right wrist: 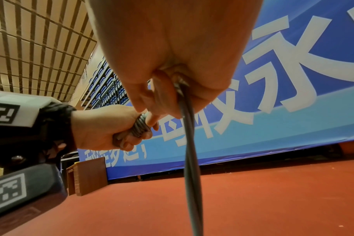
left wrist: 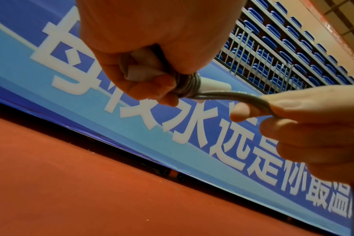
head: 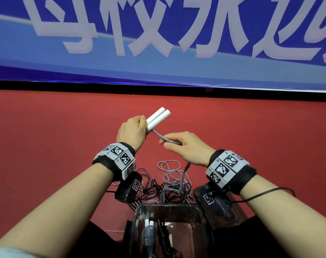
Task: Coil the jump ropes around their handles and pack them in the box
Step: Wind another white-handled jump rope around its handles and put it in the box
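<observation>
Bare forearms; each wrist wears a black padded band [head: 231, 169] faced with white plates of black square codes. A thin black cable [head: 266, 193] trails from the right band.

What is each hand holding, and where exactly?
The left hand grips the two white handles at their rope end, over the first coils. The right hand pinches the doubled grey rope just beyond the handles.

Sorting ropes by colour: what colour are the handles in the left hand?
White handles, clearest in the head view.
</observation>
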{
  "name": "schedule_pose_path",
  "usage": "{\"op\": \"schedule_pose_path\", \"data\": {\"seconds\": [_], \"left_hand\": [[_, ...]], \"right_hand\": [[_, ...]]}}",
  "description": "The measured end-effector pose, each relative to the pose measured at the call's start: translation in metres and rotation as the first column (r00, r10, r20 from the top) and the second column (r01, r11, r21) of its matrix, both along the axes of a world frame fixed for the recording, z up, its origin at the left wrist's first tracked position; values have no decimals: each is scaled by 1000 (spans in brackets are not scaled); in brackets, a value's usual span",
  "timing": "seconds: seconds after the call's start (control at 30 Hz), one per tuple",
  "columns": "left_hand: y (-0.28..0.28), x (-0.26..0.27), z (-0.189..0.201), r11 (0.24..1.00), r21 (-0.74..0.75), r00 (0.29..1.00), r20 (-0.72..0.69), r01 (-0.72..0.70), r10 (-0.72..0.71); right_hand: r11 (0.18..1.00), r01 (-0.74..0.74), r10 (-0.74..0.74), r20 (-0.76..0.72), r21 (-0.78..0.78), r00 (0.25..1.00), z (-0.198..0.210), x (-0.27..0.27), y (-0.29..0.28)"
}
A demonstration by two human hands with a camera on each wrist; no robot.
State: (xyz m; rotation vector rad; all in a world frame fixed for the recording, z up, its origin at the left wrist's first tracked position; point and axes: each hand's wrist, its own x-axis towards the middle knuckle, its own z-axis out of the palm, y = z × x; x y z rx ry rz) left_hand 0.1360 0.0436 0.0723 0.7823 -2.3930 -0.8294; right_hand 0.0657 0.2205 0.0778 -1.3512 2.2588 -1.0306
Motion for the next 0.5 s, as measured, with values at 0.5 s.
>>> {"op": "schedule_pose_path", "data": {"seconds": [0.5], "left_hand": [[3, 5, 5, 946, -298, 980, 183, 126, -73]], "right_hand": [[993, 62, -104, -479, -102, 872, 15, 5, -3]]}}
